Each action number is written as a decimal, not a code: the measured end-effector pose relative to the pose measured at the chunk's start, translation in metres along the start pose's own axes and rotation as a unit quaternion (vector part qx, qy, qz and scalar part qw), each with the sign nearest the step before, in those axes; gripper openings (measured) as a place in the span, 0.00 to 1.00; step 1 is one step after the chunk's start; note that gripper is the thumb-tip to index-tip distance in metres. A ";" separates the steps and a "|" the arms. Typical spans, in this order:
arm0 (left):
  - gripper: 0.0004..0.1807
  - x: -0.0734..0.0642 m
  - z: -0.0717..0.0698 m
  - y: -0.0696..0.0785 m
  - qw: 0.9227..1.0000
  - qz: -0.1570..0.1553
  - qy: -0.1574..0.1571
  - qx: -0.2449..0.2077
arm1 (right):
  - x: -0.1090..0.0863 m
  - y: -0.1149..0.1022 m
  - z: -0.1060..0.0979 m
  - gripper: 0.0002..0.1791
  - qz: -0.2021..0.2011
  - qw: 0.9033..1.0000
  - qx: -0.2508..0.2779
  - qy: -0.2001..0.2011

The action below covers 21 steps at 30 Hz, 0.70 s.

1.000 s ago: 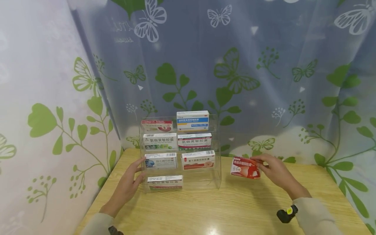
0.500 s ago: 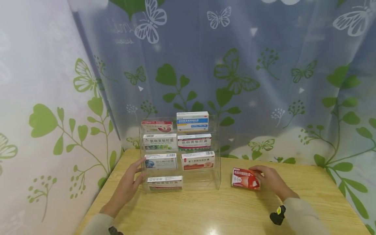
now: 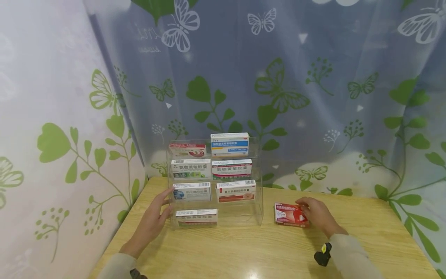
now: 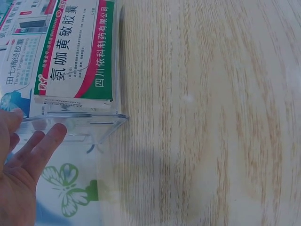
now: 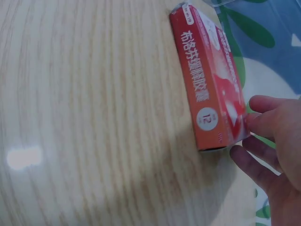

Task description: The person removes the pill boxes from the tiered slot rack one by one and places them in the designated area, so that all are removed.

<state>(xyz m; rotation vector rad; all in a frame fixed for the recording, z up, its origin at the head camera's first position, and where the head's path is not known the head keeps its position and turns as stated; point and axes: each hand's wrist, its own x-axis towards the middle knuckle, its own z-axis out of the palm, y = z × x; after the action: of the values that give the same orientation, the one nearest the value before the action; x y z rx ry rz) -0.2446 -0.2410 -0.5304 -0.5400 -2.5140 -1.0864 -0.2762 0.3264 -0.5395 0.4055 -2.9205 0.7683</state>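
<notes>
My right hand (image 3: 318, 214) pinches the right end of a red medicine box (image 3: 290, 215), which sits on the table right of a clear acrylic stand. The right wrist view shows that box (image 5: 207, 80) with its orange-red side and a round "12" mark, fingertips (image 5: 256, 123) at its near end. My left hand (image 3: 150, 220) rests its fairly straight fingers against the left side panel of the stand (image 3: 240, 214). In the left wrist view, fingertips (image 4: 57, 132) touch that clear panel, near a green, white and red medicine box (image 4: 77, 49) on the lowest tier.
Several other medicine boxes stand on the tiers, including a blue and white box (image 3: 230, 144) at top right and a white and red box (image 3: 236, 192) lower down. The wooden table (image 3: 223, 252) meets a leaf-and-butterfly curtain (image 3: 306, 128) behind.
My right hand has lowered the red box from a raised position onto the table, shifting slightly toward me. The left hand stays at the stand's side.
</notes>
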 end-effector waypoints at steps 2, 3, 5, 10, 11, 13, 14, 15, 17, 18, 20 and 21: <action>0.36 0.000 0.000 0.000 1.000 0.001 0.000 0.002 | -0.001 0.003 0.002 0.11 -0.004 1.000 0.000 0.005; 0.36 0.000 0.000 0.000 1.000 0.002 0.000 0.002 | -0.002 0.004 0.002 0.11 -0.008 1.000 0.000 0.007; 0.36 0.000 0.000 0.000 1.000 0.002 -0.001 0.001 | -0.003 0.006 0.004 0.10 -0.009 1.000 0.001 0.011; 0.36 0.000 0.001 0.000 1.000 0.003 -0.002 0.001 | -0.006 0.008 0.004 0.12 0.003 1.000 0.005 0.014; 0.36 0.000 0.001 0.000 1.000 0.005 -0.001 0.002 | -0.006 0.008 0.003 0.13 0.006 1.000 0.007 0.016; 0.36 0.000 0.002 -0.001 1.000 0.008 -0.001 0.002 | -0.009 0.008 0.001 0.15 0.015 1.000 0.013 0.021; 0.36 0.000 0.002 -0.001 1.000 0.009 -0.001 0.002 | -0.010 0.007 -0.001 0.16 0.020 0.999 0.019 0.025; 0.36 0.000 0.002 -0.001 1.000 0.012 0.000 0.002 | -0.011 0.007 -0.003 0.17 0.025 0.999 0.026 0.031; 0.36 0.000 0.002 -0.001 1.000 0.014 0.003 0.005 | -0.012 0.005 -0.008 0.18 0.027 0.998 0.039 0.042; 0.36 0.000 0.002 -0.001 1.000 0.015 0.004 0.005 | -0.012 0.003 -0.010 0.19 0.026 0.998 0.045 0.047; 0.36 0.000 0.002 -0.001 1.000 0.013 0.006 0.006 | -0.011 -0.001 -0.015 0.19 0.020 0.997 0.058 0.057; 0.36 0.000 0.002 -0.001 1.000 0.012 0.006 0.005 | -0.009 -0.004 -0.018 0.19 0.016 0.996 0.061 0.063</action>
<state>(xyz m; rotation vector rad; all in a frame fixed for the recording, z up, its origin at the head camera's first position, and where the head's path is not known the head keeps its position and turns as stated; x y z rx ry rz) -0.2454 -0.2405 -0.5320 -0.5582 -2.4958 -1.0646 -0.2657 0.3342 -0.5234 0.3087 -2.7784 0.9440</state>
